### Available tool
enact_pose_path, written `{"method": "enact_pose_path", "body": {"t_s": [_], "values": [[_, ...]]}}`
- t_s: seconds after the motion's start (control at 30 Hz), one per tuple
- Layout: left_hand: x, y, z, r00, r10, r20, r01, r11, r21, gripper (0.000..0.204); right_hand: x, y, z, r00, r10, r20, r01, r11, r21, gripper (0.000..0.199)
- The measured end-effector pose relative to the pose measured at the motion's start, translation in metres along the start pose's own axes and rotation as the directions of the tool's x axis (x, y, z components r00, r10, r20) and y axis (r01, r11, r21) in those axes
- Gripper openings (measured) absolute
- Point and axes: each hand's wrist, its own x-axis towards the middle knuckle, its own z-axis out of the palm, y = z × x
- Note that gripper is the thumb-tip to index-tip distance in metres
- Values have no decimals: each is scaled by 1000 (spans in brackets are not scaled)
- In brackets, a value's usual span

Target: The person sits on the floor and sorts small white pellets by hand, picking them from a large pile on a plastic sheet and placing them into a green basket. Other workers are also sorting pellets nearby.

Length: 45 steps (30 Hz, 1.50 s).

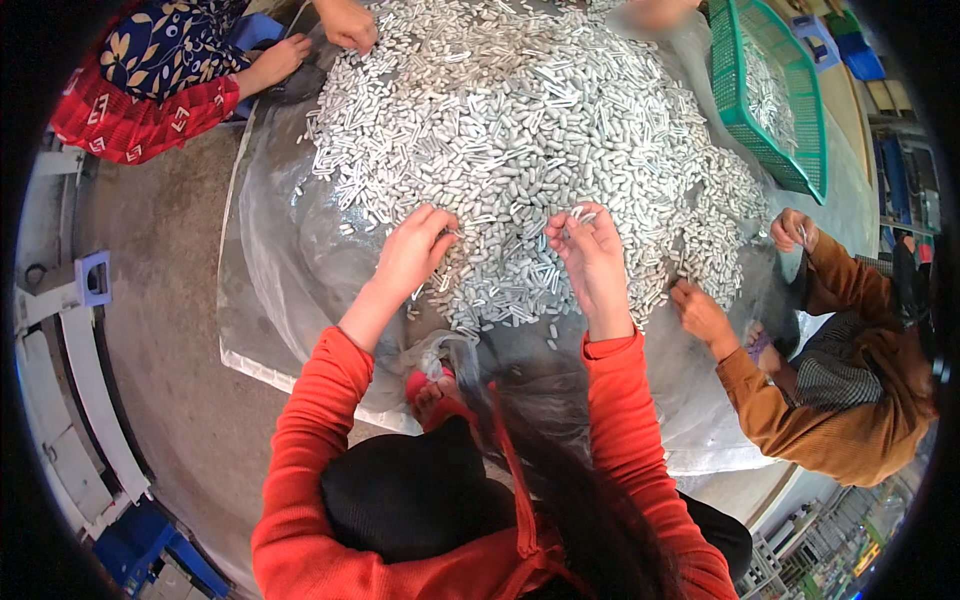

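Observation:
A broad heap of small, elongated silvery metal pieces (500, 150) lies in front of me on a clear plastic sheet. At the heap's near left edge, my left hand (410, 250) is closed in a pinch, with a small silvery piece showing at its fingertips. My right hand (592, 258) is raised over the near middle of the heap. Its fingers are curled around a few of the same silvery pieces, which stick out above the thumb and forefinger. Exactly how many it holds is hidden by the fingers.
A green plastic basket (735, 100) with more silvery pieces stands at the far right. A co-worker in a brown sleeve (765, 400) has both hands at the heap's right edge. Other people's hands (347, 24) reach in from the far side. Plastic sheeting (290, 270) spreads around the heap.

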Motion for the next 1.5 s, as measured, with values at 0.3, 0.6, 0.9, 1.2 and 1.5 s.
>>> {"method": "enact_pose_path", "body": {"t_s": [0.3,0.6,0.9,1.2,1.5], "values": [[11,19,-14,853,-335,400,464,134,-876,11,2,35,-7,899,-436,47,67,30,-997,32],[27,37,5,995,-98,21,98,995,-2,13,9,29,-16,946,-314,-83,108,545,-831,18],[25,23,9,967,-241,84,255,929,-267,8,1,17,-23,960,-256,-114,163,841,-516,6],[25,46,13,920,-243,307,388,658,-645,11,-5,25,-16,906,-402,132,153,21,-988,29],[16,51,37,991,-13,134,10,1000,23,16,0,31,-7,896,-420,147,118,-95,-989,18]]}}
